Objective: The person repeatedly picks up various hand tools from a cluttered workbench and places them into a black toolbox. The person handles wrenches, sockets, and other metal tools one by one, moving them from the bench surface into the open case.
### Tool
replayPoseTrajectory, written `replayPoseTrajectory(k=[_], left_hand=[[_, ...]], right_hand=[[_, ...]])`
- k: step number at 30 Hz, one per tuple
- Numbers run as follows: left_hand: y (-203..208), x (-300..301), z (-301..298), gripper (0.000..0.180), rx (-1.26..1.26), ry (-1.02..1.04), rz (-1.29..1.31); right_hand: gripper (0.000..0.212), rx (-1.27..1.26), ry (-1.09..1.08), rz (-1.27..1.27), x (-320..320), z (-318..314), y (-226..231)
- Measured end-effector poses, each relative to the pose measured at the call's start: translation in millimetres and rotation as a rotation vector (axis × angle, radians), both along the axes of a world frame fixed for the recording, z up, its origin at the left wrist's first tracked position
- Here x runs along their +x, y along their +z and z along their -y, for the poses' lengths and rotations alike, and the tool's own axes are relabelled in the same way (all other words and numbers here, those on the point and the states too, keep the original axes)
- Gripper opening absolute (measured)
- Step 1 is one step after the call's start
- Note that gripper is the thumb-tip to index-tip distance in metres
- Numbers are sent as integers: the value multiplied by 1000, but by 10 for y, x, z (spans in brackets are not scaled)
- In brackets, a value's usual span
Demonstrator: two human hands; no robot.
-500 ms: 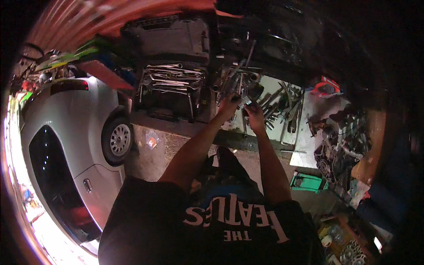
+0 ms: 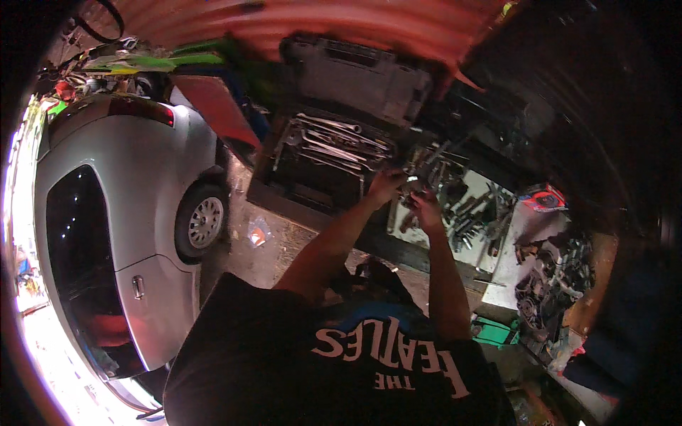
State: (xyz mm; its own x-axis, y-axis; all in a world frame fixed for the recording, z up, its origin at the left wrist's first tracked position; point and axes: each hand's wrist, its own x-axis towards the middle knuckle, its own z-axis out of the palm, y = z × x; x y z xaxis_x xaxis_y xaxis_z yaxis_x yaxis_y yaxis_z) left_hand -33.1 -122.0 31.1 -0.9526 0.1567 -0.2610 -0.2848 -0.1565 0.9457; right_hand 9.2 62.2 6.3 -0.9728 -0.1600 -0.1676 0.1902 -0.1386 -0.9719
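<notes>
Over the tool-covered bench, my left hand (image 2: 387, 186) and my right hand (image 2: 426, 211) are close together, fingers bent inward. Between their fingertips is a small shiny metal piece (image 2: 411, 186), too small and dim to name exactly; both hands seem closed on it. Just beyond and to the right, loose wrenches and sockets (image 2: 465, 213) lie on a pale board. Left of my hands, an open black tool case (image 2: 302, 186) holds several long chrome wrenches (image 2: 341, 145), its dark lid (image 2: 355, 78) tipped back.
A silver car (image 2: 153, 199) stands at the left, its rear wheel (image 2: 202, 221) near the bench. To the right are a red-and-black package (image 2: 543, 198), a greasy engine part (image 2: 547, 284) and a green tool or case (image 2: 496, 331). A red corrugated sheet (image 2: 383, 25) rises behind.
My view has turned, so the bench and tool case now appear farther right and tilted. Both hands remain together around the small metal piece.
</notes>
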Motion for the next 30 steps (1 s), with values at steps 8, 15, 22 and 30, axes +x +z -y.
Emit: replayPoseTrajectory(k=[8,15,22,30], left_hand=[[-145,-82,930,40,-213,-24,-121],[53,-124,1626,29,-509,-241,-55],[-1224,-185,2848,27,-1262,-157,-167],[-1131,-554,3373,28,-1302,-322,160]], right_hand=[[32,330,8,60,-114,965,17],[30,780,60,-299,-193,1607,-345],[32,1223,288,-413,-355,1789,-493],[35,955,218,-131,-526,1452,-574]])
